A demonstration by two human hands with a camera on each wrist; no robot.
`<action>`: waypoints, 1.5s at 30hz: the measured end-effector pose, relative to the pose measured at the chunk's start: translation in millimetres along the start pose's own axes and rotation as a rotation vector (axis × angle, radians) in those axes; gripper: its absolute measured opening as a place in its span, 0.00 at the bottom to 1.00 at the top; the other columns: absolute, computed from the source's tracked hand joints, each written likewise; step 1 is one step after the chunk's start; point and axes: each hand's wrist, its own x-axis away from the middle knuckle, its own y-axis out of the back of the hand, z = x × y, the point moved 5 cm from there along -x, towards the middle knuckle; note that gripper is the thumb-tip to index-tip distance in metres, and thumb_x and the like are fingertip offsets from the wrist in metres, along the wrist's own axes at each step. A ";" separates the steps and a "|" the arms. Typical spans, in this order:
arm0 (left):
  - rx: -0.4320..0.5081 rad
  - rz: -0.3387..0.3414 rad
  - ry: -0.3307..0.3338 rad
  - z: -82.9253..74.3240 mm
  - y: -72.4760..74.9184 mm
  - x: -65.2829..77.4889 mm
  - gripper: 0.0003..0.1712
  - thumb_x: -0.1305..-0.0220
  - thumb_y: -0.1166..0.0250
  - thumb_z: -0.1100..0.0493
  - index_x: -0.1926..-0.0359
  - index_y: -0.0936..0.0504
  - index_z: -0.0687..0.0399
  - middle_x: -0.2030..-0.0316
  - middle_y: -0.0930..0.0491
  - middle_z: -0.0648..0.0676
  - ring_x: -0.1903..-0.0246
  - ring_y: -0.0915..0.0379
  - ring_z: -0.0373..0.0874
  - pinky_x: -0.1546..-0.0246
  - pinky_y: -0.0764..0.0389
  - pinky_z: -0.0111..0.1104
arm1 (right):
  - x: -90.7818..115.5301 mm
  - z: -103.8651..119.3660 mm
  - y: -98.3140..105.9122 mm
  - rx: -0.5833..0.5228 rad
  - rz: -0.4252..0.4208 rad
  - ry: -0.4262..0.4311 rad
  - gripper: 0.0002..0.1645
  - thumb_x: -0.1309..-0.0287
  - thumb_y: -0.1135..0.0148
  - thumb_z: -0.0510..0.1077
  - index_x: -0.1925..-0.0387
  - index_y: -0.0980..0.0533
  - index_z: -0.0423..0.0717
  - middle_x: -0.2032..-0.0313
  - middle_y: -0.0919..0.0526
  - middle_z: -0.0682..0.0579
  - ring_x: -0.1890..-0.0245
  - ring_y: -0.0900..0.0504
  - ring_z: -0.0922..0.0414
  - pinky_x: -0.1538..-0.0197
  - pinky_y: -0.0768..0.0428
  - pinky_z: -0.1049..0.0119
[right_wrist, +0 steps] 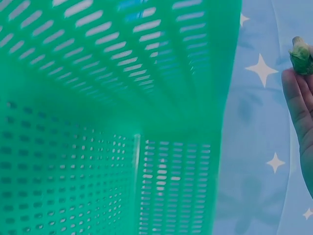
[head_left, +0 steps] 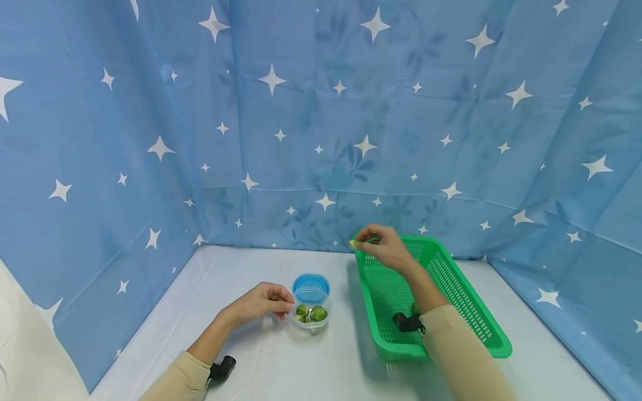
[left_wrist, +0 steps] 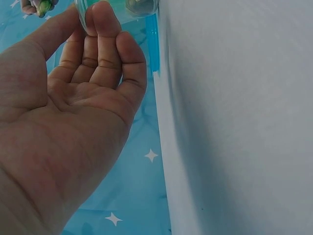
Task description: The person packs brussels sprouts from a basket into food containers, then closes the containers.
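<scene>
My right hand point(head_left: 383, 245) pinches a Brussels sprout point(right_wrist: 300, 56) between thumb and fingertips, above the far left corner of the green basket point(head_left: 373, 312). At the left side of a small clear container point(head_left: 307, 323), my left hand point(head_left: 263, 302) holds its wall with thumb and fingers, as the left wrist view shows. Several Brussels sprouts point(head_left: 318, 313) lie inside this container. Its blue lid point(head_left: 311, 281) stands open at the back. Part of another green sprout point(head_left: 414, 307) shows in the basket, mostly hidden by my right forearm.
The white table point(head_left: 241, 356) runs back to a blue star-patterned curtain point(head_left: 296, 111), which also hangs along both sides. A black wrist camera point(head_left: 220, 370) sits on the left wrist, another point(head_left: 407, 322) on the right. The basket's raised walls stand to the container's right.
</scene>
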 end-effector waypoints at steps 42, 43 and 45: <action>-0.008 -0.012 0.008 -0.6 -0.7 0.1 0.19 0.26 0.33 0.56 0.48 0.18 0.70 0.65 0.16 0.52 0.65 0.17 0.45 0.56 0.14 0.42 | -22.5 -35.3 -67.1 -0.102 0.253 -0.011 0.04 0.34 0.30 0.37 0.59 0.15 0.41 0.60 0.12 0.42 0.59 0.14 0.48 0.56 0.16 0.59; -0.010 -0.012 0.006 -1.0 -1.0 0.3 0.18 0.26 0.34 0.56 0.49 0.18 0.70 0.65 0.16 0.52 0.65 0.18 0.45 0.57 0.14 0.42 | -22.2 -36.1 -68.8 -0.119 0.265 -0.013 0.04 0.34 0.30 0.37 0.59 0.15 0.40 0.60 0.13 0.41 0.59 0.14 0.46 0.56 0.15 0.58; -0.023 -0.013 0.000 -2.1 -1.7 0.6 0.18 0.26 0.34 0.57 0.49 0.18 0.71 0.65 0.16 0.53 0.65 0.18 0.44 0.57 0.14 0.41 | -21.9 -38.3 -71.8 -0.147 0.287 -0.026 0.04 0.34 0.31 0.36 0.59 0.16 0.40 0.60 0.13 0.41 0.58 0.14 0.43 0.54 0.15 0.58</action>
